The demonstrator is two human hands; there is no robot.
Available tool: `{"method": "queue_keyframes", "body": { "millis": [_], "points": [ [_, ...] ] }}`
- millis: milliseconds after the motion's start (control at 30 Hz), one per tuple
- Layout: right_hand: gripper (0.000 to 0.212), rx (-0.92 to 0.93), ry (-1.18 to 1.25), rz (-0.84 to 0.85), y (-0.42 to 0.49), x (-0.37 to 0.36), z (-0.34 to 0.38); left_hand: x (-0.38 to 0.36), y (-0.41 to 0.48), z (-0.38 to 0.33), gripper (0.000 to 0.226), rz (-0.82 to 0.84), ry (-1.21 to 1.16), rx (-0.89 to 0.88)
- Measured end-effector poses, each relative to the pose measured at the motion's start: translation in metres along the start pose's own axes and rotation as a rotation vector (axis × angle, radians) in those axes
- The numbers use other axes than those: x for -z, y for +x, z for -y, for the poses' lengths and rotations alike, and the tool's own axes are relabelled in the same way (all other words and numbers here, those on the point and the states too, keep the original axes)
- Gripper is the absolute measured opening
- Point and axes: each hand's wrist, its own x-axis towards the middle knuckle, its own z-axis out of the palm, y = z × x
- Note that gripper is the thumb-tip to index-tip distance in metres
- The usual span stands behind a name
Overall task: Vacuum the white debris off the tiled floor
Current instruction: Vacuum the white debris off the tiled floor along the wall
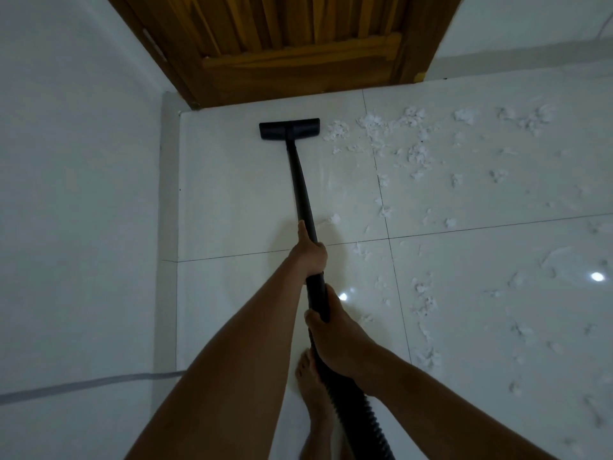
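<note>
From the head camera, the black vacuum tube [298,180] runs forward from both hands to its flat floor head [289,128], which sits on the tiled floor [232,194] just short of the wooden door [298,44]. The left hand [310,252] is closed around the tube about halfway along, thumb lying along the shaft. The right hand [331,333] grips lower down, fingers curled round the tube's thicker end where the ribbed hose [351,403] joins it.

The white debris [411,151] lies to the right of the tube and of both hands, scattered in clumps and flecks. The nearest clump to the floor head is just beside its right end, not under it. A few bits lie close to the right of the hands, and a trail runs down the tile seam further right.

The hose runs out of the bottom edge, so the machine itself is out of sight. A bare foot [311,386] is partly covered by the right wrist and hose. The dim light and bright reflections on the glossy tiles make the finer flecks hard to tell from glare.

The left wall [83,161] and its skirting bound the floor on the left; a grey cord [83,385] crosses there. The tile left of the tube is bare, and the floor stretches open to the right.
</note>
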Motion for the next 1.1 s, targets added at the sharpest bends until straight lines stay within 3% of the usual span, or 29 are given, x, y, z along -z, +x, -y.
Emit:
{"method": "queue_keyframes", "body": {
  "millis": [700, 867, 1100],
  "points": [
    [0.062, -0.037, -0.138, 0.029, -0.127, -0.027, -0.137, -0.106, -0.134, 0.096, 0.073, 0.036, -0.057, 0.059],
    [0.059, -0.054, 0.024, 0.096, -0.139, -0.035, -0.157, -0.116, -0.147, 0.116, 0.074, 0.032, -0.054, 0.055],
    [0.055, -0.041, 0.015, 0.098, -0.164, -0.06, -0.202, -0.14, -0.176, 0.159, 0.073, 0.022, -0.056, 0.055]
  ]
}}
